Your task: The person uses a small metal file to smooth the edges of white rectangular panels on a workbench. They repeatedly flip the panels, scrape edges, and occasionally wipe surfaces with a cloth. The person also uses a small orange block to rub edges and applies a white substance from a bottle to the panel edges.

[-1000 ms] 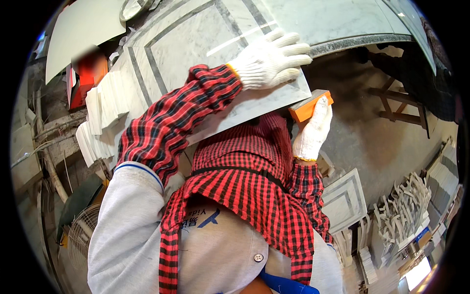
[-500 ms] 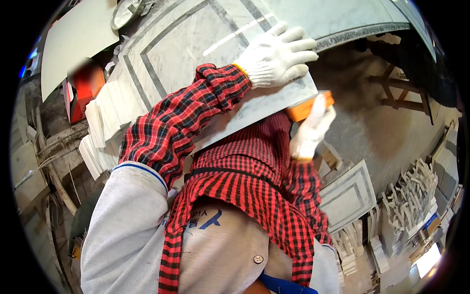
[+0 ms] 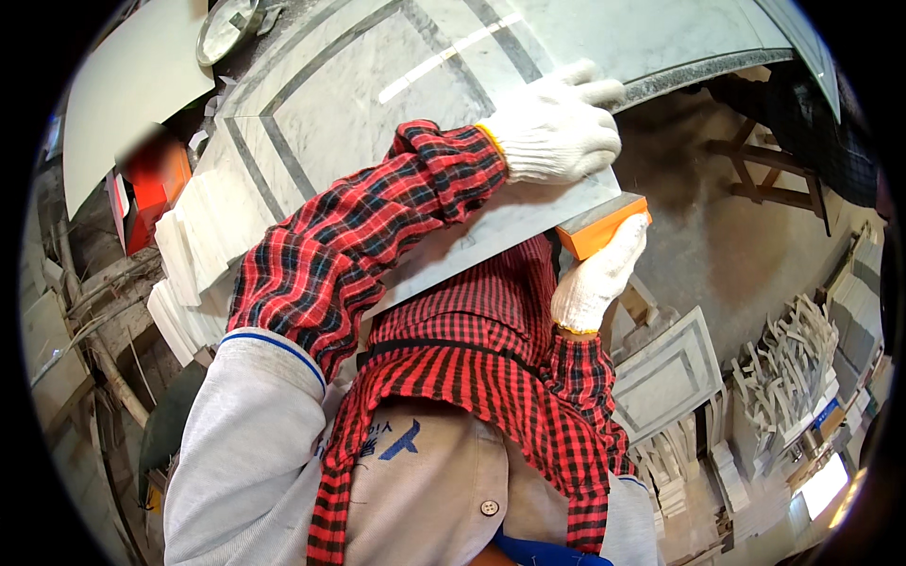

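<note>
A pale marble panel (image 3: pixel 359 141) with dark grey inlaid bands lies in front of me. My left hand (image 3: pixel 555 127), in a white knitted glove, presses on the panel near its right end, with its fingers bent over the edge. Below it, my gloved right hand (image 3: pixel 604 275) grips an orange sanding block (image 3: pixel 606 229) with a grey upper face. The block is held at the panel's near right corner. Its grey face is turned up, and whether it touches the panel's edge I cannot tell.
Stacked pale stone strips (image 3: pixel 193 245) stand left of the panel, near an orange box (image 3: pixel 156 198). A round dish (image 3: pixel 229 28) sits at the far left. On the right are a wooden stool (image 3: pixel 779 165), a leaning banded panel (image 3: pixel 670 373) and a heap of thin strips (image 3: pixel 788 363).
My left hand has shifted slightly right, and its spread fingers have bent over the panel's edge. My right hand and the sanding block have moved slightly nearer to me.
</note>
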### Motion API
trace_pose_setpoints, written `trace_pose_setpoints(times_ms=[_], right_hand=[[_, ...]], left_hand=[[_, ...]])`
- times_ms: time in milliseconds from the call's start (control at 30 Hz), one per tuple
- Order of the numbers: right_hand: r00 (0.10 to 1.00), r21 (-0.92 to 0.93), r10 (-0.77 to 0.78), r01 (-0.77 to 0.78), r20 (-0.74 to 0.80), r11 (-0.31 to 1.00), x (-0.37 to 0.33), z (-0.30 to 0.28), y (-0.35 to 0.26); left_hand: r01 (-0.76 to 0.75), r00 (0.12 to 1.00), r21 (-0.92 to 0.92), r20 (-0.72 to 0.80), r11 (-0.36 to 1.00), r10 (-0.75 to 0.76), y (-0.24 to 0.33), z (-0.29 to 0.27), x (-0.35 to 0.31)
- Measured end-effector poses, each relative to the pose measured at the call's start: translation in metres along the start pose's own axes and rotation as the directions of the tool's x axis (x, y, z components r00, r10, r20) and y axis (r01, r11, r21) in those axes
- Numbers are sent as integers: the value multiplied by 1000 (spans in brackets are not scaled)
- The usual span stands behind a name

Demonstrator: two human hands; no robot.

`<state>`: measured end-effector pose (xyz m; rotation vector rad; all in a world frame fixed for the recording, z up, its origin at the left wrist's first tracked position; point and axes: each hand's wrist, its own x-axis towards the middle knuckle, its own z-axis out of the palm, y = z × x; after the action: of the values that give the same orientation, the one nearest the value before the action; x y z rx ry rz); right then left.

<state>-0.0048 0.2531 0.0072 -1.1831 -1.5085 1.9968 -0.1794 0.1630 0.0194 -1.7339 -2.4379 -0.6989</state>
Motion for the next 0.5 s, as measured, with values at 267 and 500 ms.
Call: trace_pose_setpoints(times_ms=[267, 500], right_hand=[[1000, -193, -16, 21, 27, 981, 30, -8, -1], [997, -222, 71, -65, 19, 973, 29, 2, -29]], left_hand=[[17, 1000, -46, -25, 999, -19, 3, 10, 1], [43, 998, -84, 37, 996, -40, 8, 4, 6]])
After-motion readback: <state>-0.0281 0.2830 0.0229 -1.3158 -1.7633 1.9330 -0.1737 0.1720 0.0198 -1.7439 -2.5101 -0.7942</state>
